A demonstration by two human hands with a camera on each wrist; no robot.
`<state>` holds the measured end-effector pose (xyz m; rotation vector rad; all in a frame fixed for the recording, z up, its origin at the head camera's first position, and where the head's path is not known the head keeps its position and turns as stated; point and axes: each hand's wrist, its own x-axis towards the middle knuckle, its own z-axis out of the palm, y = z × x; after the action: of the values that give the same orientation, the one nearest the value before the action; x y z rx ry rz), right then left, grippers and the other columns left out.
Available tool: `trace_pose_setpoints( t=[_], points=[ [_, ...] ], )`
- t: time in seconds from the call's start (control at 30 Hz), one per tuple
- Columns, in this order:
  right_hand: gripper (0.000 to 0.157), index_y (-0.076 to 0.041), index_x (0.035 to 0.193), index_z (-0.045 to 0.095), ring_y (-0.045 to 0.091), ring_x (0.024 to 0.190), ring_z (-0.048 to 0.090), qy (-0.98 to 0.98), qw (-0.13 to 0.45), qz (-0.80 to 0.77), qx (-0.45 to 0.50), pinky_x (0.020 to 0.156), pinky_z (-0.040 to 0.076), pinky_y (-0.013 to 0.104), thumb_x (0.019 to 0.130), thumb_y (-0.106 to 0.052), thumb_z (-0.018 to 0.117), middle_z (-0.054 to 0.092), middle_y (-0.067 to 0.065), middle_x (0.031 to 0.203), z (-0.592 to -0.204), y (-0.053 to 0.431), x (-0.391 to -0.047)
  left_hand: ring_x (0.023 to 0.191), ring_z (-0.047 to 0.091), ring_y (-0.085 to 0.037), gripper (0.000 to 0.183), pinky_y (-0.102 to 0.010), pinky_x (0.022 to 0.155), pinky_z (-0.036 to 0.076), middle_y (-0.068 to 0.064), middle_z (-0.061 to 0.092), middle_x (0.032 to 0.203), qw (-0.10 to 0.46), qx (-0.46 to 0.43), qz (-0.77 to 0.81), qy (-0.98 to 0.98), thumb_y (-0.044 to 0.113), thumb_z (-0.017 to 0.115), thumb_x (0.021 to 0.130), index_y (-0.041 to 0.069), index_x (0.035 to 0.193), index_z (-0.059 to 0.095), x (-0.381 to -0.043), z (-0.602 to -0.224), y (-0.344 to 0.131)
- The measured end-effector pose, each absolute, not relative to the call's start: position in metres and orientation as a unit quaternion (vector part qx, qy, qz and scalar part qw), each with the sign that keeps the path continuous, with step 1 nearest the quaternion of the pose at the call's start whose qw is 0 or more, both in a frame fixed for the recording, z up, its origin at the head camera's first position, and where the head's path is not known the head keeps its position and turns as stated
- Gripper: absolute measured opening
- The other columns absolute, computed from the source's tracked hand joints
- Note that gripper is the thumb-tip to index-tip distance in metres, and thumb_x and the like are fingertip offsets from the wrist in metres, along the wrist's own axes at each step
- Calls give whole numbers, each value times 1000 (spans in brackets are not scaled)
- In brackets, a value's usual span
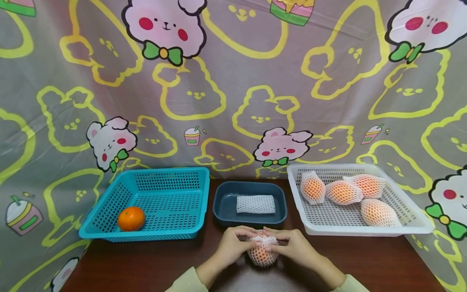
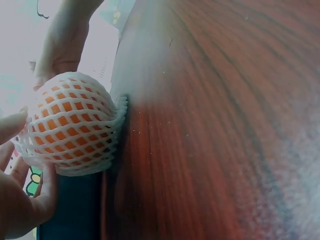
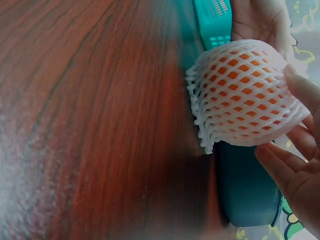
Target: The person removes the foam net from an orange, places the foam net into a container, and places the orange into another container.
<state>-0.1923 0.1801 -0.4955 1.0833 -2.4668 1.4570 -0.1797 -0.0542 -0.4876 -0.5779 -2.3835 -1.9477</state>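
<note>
Landmark: dark blue tray [image 1: 224,205].

- Left of the tray: teal basket [image 1: 157,235] with a bare orange fruit [image 1: 131,219] against its near left side. The raised walls probably serve to stop it rolling; its underside is hidden by the rim.
- In front of the tray, left side: left hand [image 1: 235,244], grip clamped on the netted fruit [image 1: 262,259], thumb and fingers at the upper netting. Some fingertips are lost in the mesh.
- Inside the tray: a flat white net sleeve [image 1: 255,204], presumably laid there to keep it handy. One sleeve or several layers: cannot tell.
- Just in front of the tray: the netted fruit, low over the desk [image 1: 146,263], mesh hem downward. Whether the desk bears its weight is unclear. Its top is mostly covered by fingers.
- In front of the tray, right side: right hand [image 1: 295,244], grip likewise clamped on the netted fruit from its side. Holding from two sides likely steadies a round thing and spreads the pull on the stretchy mesh. Forearms cut off by the head view's lower edge.
- Right of the tray: white basket [image 1: 365,230], four sleeved fruits [image 1: 344,192] inside. Netting probably cushions them where they crowd; it veils their skins, most densely on the nearest one.

Left wrist view: background washed out by glare.
</note>
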Motion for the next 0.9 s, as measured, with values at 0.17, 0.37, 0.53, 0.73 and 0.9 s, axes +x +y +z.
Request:
trace_pose_setpoints(
  t=[0.17, 0.37, 0.53, 0.73, 0.9],
  points=[
    [39, 1, 118, 75, 20, 112, 67, -803, 47, 473, 360, 89, 51, 19, 87, -21, 82, 71, 14, 121, -493, 180, -193, 99, 71, -16, 15, -23, 85, 54, -6, 77, 101, 2, -177, -627, -759, 7, 88, 79, 2, 91, 82, -180, -488, -54],
    [30, -1, 115, 77, 19, 110, 68, -804, 57, 464, 368, 89, 52, 19, 90, -19, 79, 71, 13, 120, -492, 181, -192, 92, 71, -11, 14, -23, 83, 55, -3, 78, 93, 0, -160, -623, -766, 7, 89, 77, 5, 89, 82, -181, -488, -55],
    [26, -2, 111, 79, 21, 107, 70, -798, 87, 457, 384, 88, 51, 16, 87, -14, 80, 73, 13, 116, -493, 179, -191, 87, 70, -8, 14, -22, 77, 55, -1, 77, 87, 1, -144, -622, -769, 4, 88, 76, 5, 88, 82, -182, -486, -56],
    [23, 1, 106, 79, 27, 102, 72, -784, 124, 456, 403, 88, 50, 14, 84, -6, 82, 74, 16, 111, -493, 175, -189, 90, 69, -9, 16, -22, 78, 54, -3, 77, 93, -2, -155, -623, -766, 6, 87, 78, 4, 92, 81, -182, -487, -58],
    [28, 4, 109, 78, 26, 102, 72, -771, 140, 464, 414, 88, 51, 15, 81, 1, 82, 74, 16, 110, -494, 174, -189, 106, 67, -24, 32, -30, 89, 54, -14, 70, 120, -13, -184, -604, -775, 11, 87, 81, 3, 111, 77, -181, -487, -59]
  ],
)
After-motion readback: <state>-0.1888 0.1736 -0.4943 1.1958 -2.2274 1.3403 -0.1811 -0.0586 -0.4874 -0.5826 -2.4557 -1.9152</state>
